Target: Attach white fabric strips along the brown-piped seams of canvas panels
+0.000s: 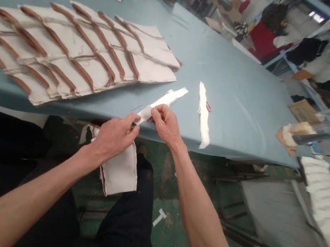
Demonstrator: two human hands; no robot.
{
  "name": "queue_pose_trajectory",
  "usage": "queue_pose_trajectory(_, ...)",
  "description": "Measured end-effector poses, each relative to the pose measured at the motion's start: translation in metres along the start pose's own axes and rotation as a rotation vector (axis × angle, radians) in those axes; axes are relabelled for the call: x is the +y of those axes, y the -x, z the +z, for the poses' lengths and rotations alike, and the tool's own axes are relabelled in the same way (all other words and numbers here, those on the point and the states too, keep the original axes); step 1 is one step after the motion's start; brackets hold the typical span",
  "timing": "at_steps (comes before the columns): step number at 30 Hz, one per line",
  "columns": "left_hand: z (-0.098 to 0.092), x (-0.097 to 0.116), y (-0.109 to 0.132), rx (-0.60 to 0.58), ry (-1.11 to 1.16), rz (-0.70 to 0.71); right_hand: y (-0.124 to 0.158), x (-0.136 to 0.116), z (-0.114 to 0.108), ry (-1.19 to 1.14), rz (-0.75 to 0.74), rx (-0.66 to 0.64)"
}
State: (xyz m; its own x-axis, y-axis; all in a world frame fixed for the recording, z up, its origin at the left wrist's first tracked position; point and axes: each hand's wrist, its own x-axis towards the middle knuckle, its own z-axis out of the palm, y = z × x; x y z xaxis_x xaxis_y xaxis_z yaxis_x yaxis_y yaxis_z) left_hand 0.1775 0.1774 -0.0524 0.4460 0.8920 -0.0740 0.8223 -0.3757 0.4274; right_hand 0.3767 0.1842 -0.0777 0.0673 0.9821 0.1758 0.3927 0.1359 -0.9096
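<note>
Both my hands meet at the front edge of a blue-grey table (236,93). My left hand (115,136) is closed, pinching the near end of a narrow white fabric strip (165,100). My right hand (165,123) pinches the same strip just beside it, fingers curled. The strip's far end lies on the table. A cream fabric piece with brown edging (120,173) rests on my lap below my hands. A second white strip (203,115) lies on the table to the right, with a small pink object beside it.
Several cream fabric pieces with brown trim (75,51) lie overlapped on the table's left half. A stack of white pieces (326,201) sits on a lower surface at the right. Shelving, boxes and clothing fill the background.
</note>
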Motion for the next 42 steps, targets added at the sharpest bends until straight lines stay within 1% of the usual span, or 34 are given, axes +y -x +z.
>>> queue_pose_trajectory(6,-0.002,0.013,-0.003,-0.067,-0.146,0.016,-0.002,0.004,0.002,-0.137,0.034,0.070)
queue_pose_trajectory(12,-0.005,0.018,-0.009,-0.098,-0.216,0.031,-0.011,0.020,-0.009,-0.372,0.108,0.255)
queue_pose_trajectory(14,-0.006,0.019,-0.009,-0.104,-0.224,0.040,-0.014,0.023,-0.011,-0.431,0.129,0.295)
queue_pose_trajectory(18,-0.009,0.024,-0.013,-0.116,-0.236,0.065,-0.019,0.025,-0.009,-0.490,0.165,0.326)
queue_pose_trajectory(23,-0.012,0.033,-0.028,-0.159,-0.245,0.107,-0.021,0.025,-0.012,-0.490,0.221,0.344)
queue_pose_trajectory(26,-0.015,0.035,-0.035,-0.180,-0.244,0.123,-0.022,0.024,-0.024,-0.419,0.242,0.349)
queue_pose_trajectory(30,-0.021,0.033,-0.038,-0.203,-0.246,0.154,-0.034,0.016,-0.054,-0.252,0.219,0.393)
queue_pose_trajectory(34,-0.028,0.025,-0.045,-0.221,-0.267,0.188,-0.062,0.005,-0.088,-0.104,0.197,0.482)
queue_pose_trajectory(37,-0.030,0.017,-0.052,-0.205,-0.271,0.216,-0.085,0.001,-0.107,-0.050,0.210,0.557)
queue_pose_trajectory(39,-0.027,0.012,-0.056,-0.187,-0.264,0.230,-0.101,0.001,-0.115,-0.045,0.235,0.606)
queue_pose_trajectory(42,-0.022,0.006,-0.058,-0.162,-0.248,0.240,-0.126,0.005,-0.120,-0.085,0.299,0.680)
